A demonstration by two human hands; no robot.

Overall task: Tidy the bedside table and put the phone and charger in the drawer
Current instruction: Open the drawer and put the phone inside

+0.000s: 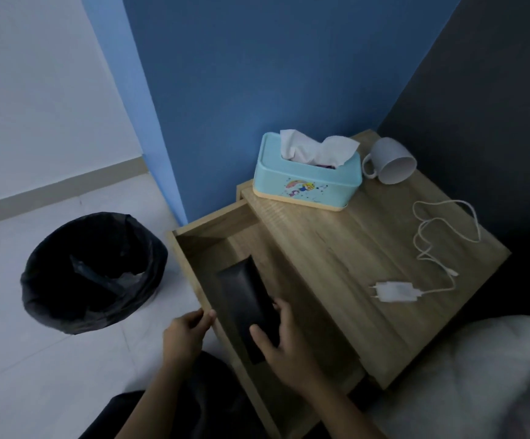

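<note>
Item: pale wooden bedside table [336, 248], centre right of the frame, with its open wooden drawer [193, 239] pulled out toward the lower centre.

Phone: a flat black rectangular phone [244, 293] is seen inside the drawer, low over or on its floor; contact with the floor cannot be told. Its near end is gripped by the right hand [284, 350], thumb laid on the face and fingers curled round the far edge.

Left hand [186, 332]: fingers are curled closed over the drawer's front edge, at lower centre.

Charger: a white plug-in charger block with its loose white cable [396, 291] is left on the table top, right of centre, well apart from the drawer.

Other contents: a turquoise plastic tissue box with white tissue [308, 175] at the back edge; a white mug lying on its side [390, 161] just beside it, upper right. A black-lined round waste bin [92, 270] is set on the floor, left.

Progress: the phone is judged nearly stowed but not yet released; charger, tipped mug and drawer closing are outstanding.

Obscured: the drawer's near corner is hidden by the forearms; the bin's contents are too dark to make out; the pale bedding at lower right is cut off.
</note>
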